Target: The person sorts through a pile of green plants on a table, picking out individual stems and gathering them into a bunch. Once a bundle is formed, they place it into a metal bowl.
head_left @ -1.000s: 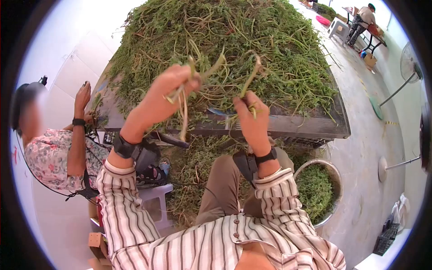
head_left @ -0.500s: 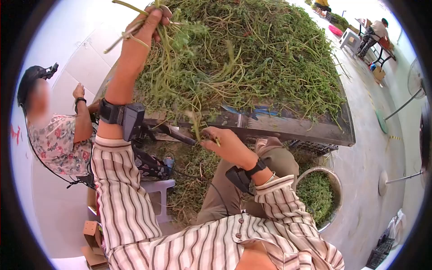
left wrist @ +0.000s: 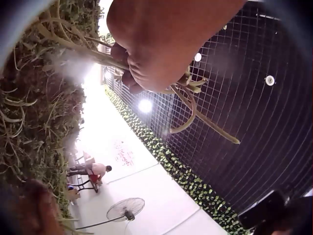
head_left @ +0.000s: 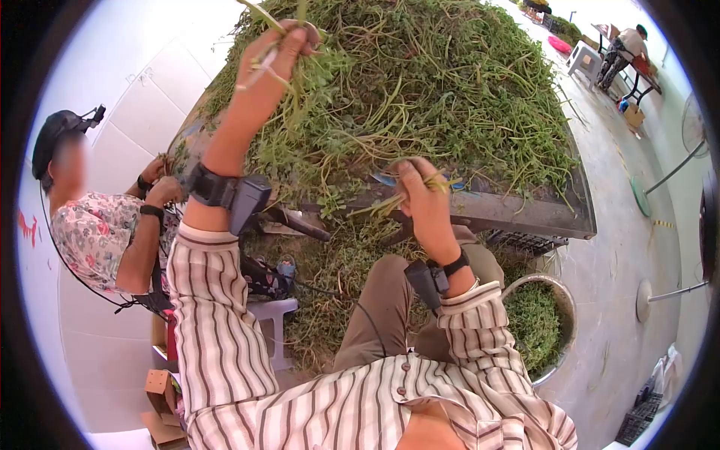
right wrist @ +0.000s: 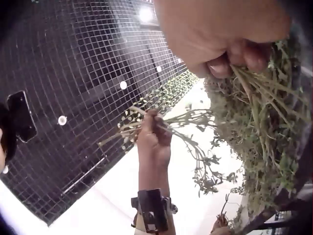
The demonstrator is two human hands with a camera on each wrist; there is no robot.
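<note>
Mid-sort of greens. Left hand (head_left: pixel 274 56) raised over heap (head_left: pixel 450 82), fingers clamped on leafy stems (right wrist: pixel 188 142). Right hand (head_left: pixel 424 199) at table edge (head_left: pixel 525 214), pinching a few stalks (head_left: pixel 390 201), prob. trimmed ends. Next: strip w/ care, drop into bowl (head_left: pixel 568 304).

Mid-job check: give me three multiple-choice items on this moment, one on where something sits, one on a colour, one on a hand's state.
1. Where is the metal bowl of greens?
A. on the floor by the person's right leg
B. on top of the table
C. in the seated neighbour's lap

2. What colour are the shirt sleeve stripes?
A. blue and yellow
B. brown and white
C. plain black

3. What is the left hand doing?
A. lying flat on the table
B. hanging idle
C. gripping a bunch of green stems, raised over the pile of greens

Answers: 1 A, the bowl stands low beside the knee. 2 B, the stripes show plainly. 3 C, fingers are curled round the stems.
</note>
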